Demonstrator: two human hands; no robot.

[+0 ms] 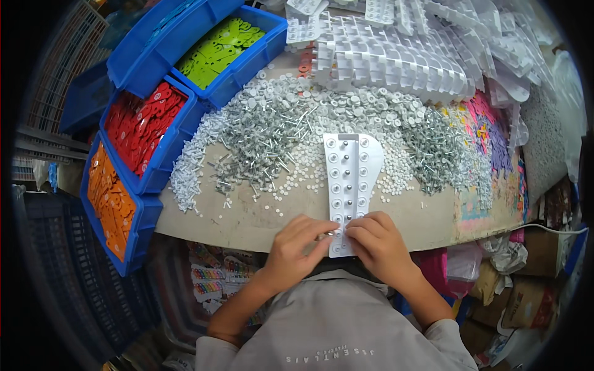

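A long white plastic panel [335,164] lies upright in front of me at the table's near edge. Two rows of round white fittings run along it, with several metal pins in a line between them. My left hand [296,248] is closed in a pinch at the panel's lower left side, around a small silvery piece whose kind I cannot make out. On the lower right side, my right hand [377,242] has its fingers bunched together over the panel's surface. Whatever its fingertips hold, if anything, is hidden.
Metal pins with pale heads [263,145] lie heaped beyond the panel, beside white round caps [371,108]. Blue bins hold green [226,49], red [145,127] and orange [110,201] plastic pieces at left. White moulded panels [390,59] are stacked at the back.
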